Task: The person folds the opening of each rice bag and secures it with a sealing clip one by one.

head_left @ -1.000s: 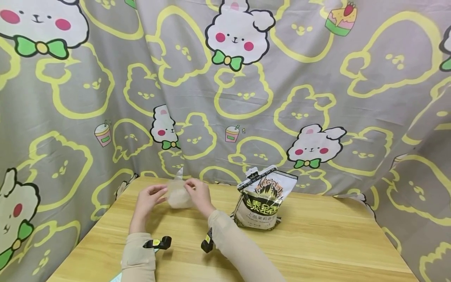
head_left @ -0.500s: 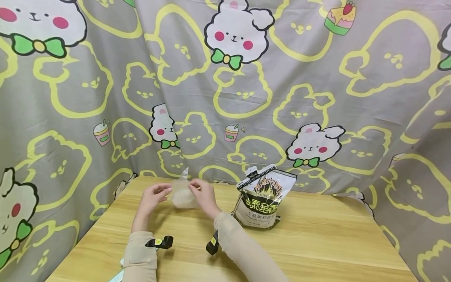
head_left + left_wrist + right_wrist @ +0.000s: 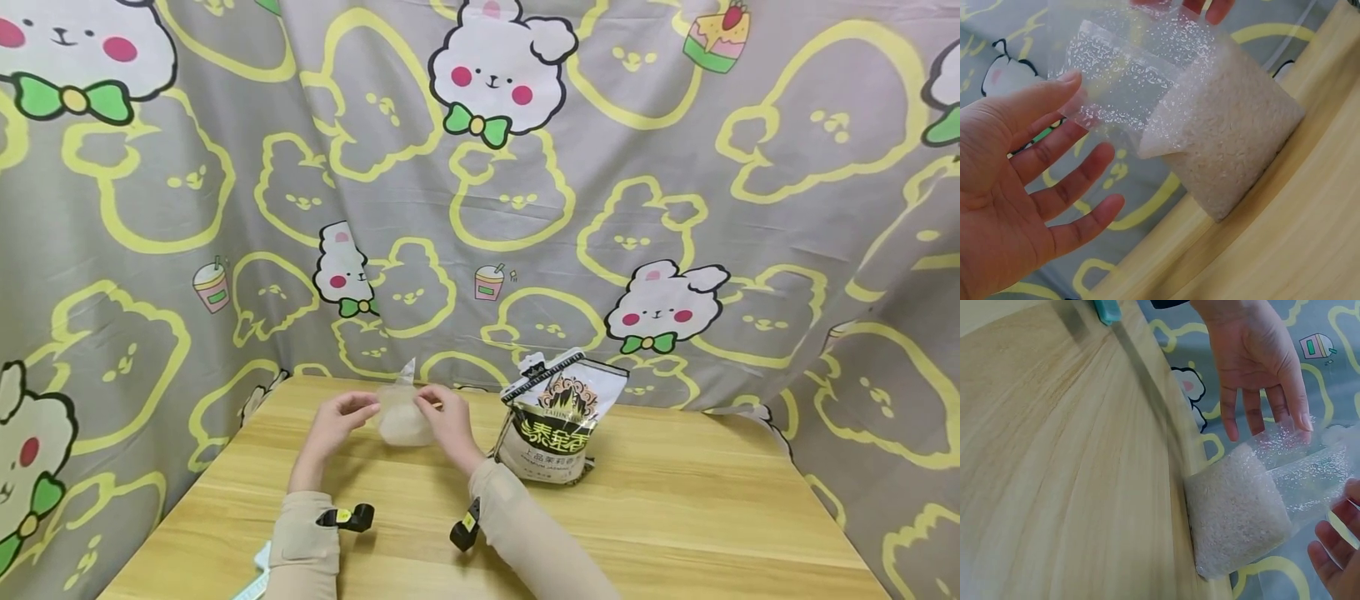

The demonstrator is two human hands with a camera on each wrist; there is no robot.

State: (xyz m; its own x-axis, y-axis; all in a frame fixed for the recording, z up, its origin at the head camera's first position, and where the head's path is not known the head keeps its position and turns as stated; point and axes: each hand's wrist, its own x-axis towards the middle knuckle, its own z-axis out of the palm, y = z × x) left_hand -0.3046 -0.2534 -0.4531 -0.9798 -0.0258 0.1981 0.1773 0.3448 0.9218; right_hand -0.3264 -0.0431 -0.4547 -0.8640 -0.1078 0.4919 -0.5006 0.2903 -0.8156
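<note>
A clear plastic bag of white rice [image 3: 403,421] stands at the table's far side, its lower part filled and its loose upper part empty. My left hand [image 3: 335,425] pinches the bag's upper left edge; in the left wrist view the thumb [image 3: 1063,87] lies over the plastic, with the other fingers spread below. On the opposite edge, my right hand [image 3: 450,425] pinches the plastic between thumb and fingers. Seen from the right wrist, the rice [image 3: 1235,512] forms a slab with its base on the table, and the right hand [image 3: 1338,550] shows only in part.
To the right stands a large jasmine rice bag [image 3: 551,442] with a black strip and small clip along its slanted top. A pale teal object [image 3: 258,575] lies at the lower left, partly behind the left sleeve. A patterned curtain [image 3: 517,200] hangs behind the wooden table [image 3: 697,508].
Both hands and the small rice bag have shifted to the right, nearer the large rice bag. The pinch on both edges looks the same. More of the teal object shows.
</note>
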